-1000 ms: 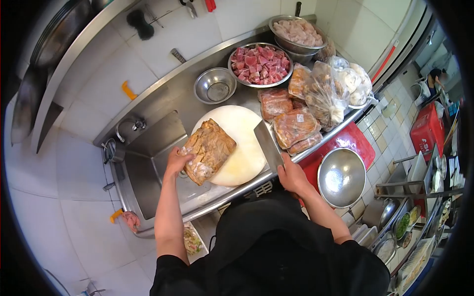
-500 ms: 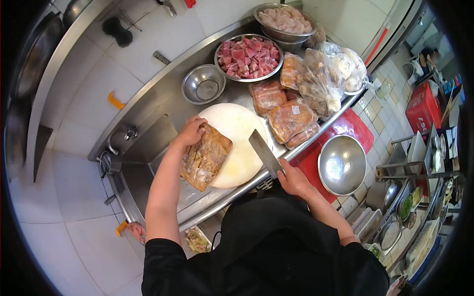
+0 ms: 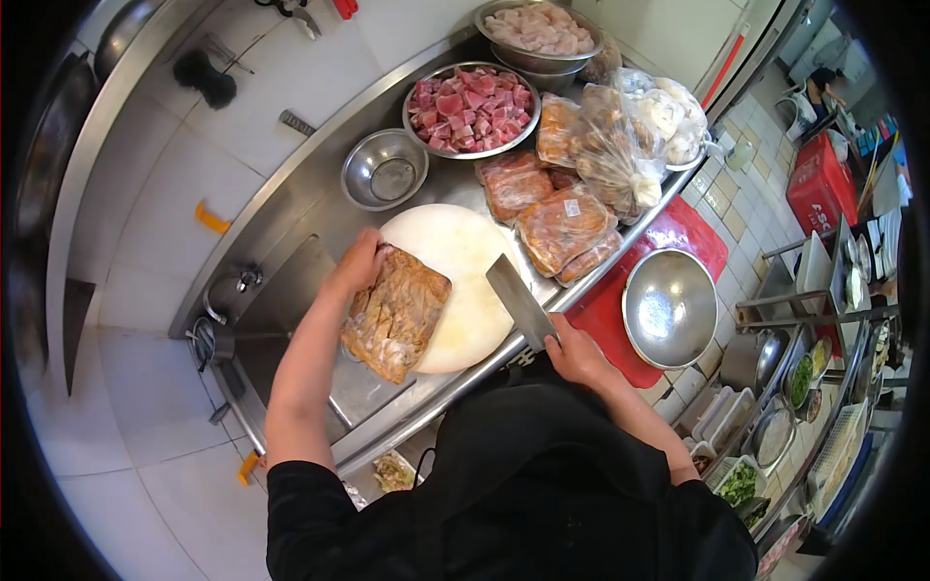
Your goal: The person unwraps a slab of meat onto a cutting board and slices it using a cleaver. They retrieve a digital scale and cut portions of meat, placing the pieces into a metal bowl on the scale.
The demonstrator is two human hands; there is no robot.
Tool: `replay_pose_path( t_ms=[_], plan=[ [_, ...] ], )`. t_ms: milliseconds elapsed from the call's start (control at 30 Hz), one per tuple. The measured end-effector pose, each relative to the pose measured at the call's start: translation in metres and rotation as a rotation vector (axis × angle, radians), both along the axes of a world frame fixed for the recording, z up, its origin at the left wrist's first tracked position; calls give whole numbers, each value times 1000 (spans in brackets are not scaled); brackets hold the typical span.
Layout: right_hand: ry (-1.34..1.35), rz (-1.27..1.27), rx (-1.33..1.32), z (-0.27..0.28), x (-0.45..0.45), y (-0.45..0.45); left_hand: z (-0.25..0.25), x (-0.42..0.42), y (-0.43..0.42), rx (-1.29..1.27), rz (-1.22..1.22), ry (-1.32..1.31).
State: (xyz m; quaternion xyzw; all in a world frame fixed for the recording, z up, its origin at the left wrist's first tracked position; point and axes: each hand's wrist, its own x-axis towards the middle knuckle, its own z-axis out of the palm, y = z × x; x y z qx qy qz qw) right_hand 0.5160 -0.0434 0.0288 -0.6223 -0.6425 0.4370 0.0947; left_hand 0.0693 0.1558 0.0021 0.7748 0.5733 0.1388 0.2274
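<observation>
A brown slab of meat (image 3: 396,315) lies over the left part of the round white cutting board (image 3: 470,329), its lower left side jutting past the board's edge. My left hand (image 3: 360,261) grips the slab at its upper left corner, fingers partly hidden. In my right hand (image 3: 573,351) is the handle of a cleaver (image 3: 519,302), its wide blade tilted over the board's right edge, apart from the meat. Wrapped meat packs (image 3: 566,230) lie on the steel counter to the right of the board.
Behind the board stand a small steel bowl (image 3: 385,169), a bowl of red meat cubes (image 3: 470,109) and a bowl of pale meat (image 3: 539,31). A large steel bowl (image 3: 670,308) rests on a red surface at right. The sink (image 3: 281,281) is at left.
My left hand has moved from the slab's left side to its upper left corner, and the slab has turned slightly. The cleaver blade has shifted a little left. The view has shifted too.
</observation>
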Motion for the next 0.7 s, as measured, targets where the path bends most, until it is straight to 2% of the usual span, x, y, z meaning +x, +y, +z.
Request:
replay_pose_path(
  t_ms=[133, 200, 233, 300, 333, 400, 500, 533, 600, 667, 700],
  plan=[
    [1, -6, -17, 1, 0, 3, -37, -5, -9, 165, 205, -87],
    [-9, 13, -15, 3, -1, 5, -64, -13, -4, 76, 700, -507],
    [13, 8, -6, 1, 0, 6, -66, -19, -6, 83, 725, -513],
    [28, 35, 6, -3, 0, 8, -70, -31, -12, 21, 993, -1125],
    [45, 32, 47, -6, 1, 8, -62, -35, -20, 37, 1021, -1137],
    [59, 80, 86, -13, 5, 9, -40, -48, -47, 84, 1100, -1402],
    [52, 61, 174, -18, 6, 13, 15, -63, -132, 158, 1120, -1408],
    [78, 36, 84, -2, -2, 15, 25, -74, -172, 210, 1206, -1396],
    [87, 131, 277, -65, 23, 18, 38, -91, -259, 99, 1152, -1311],
    [165, 101, 140, -65, 27, 20, 38, -100, -358, 101, 1277, -1186],
    [134, 78, 47, -52, 23, 21, 28, -110, -413, 88, 1364, -1022]
  ],
)
